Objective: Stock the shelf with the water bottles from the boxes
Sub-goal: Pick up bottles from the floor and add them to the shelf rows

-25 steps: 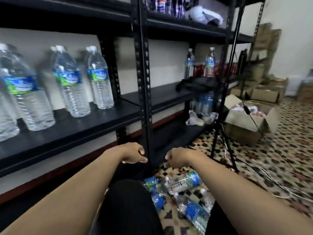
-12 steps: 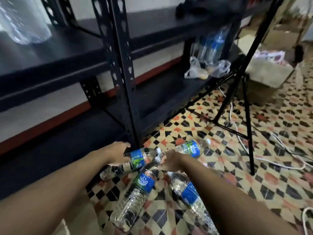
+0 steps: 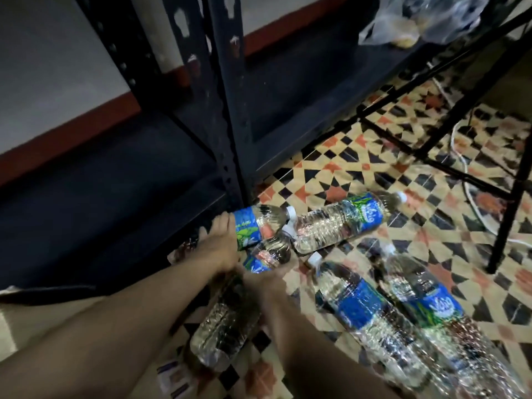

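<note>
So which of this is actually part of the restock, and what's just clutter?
Job: clear plastic water bottle gripped by left hand; second bottle in right hand; three loose bottles on patterned tile floor; black metal shelf.
Lying about: black tripod legs; white cable; clear plastic bags.

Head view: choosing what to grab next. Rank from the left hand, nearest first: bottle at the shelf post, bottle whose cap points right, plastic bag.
1. bottle at the shelf post: in the left hand.
2. bottle whose cap points right: floor, just right.
3. plastic bag: bottom shelf, upper right.
</note>
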